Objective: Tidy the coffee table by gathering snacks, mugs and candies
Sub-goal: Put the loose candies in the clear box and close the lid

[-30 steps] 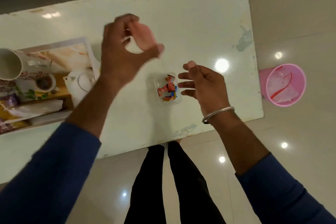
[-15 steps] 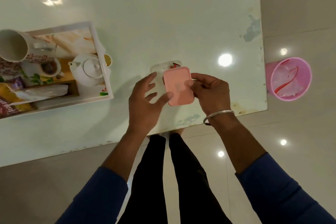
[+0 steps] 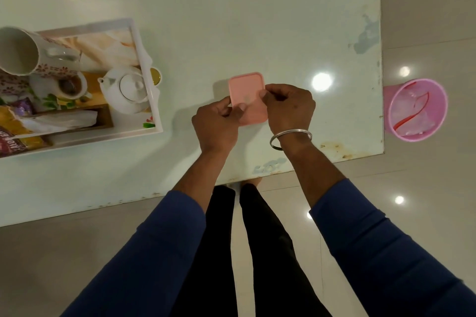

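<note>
1. Left hand (image 3: 215,123) and right hand (image 3: 288,105) both grip the pink square plastic lid (image 3: 247,94) from opposite sides.
2. The lid sits over the pale glossy desk (image 3: 231,20), right of the white rectangular tray (image 3: 148,80).

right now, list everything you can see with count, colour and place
coffee table: 1, pale white, fills the upper view
tray: 1, white, table's left
teapot: 1, white, in tray
mugs: 2, white floral, tray's left part
snack packets: several, yellow and maroon, tray's near left
pink lid: 1, on table centre, pressed by both hands
bin: 1, pink, floor right of table
bangle: 1, silver, right wrist
left hand: grip on lid
right hand: grip on lid
</note>
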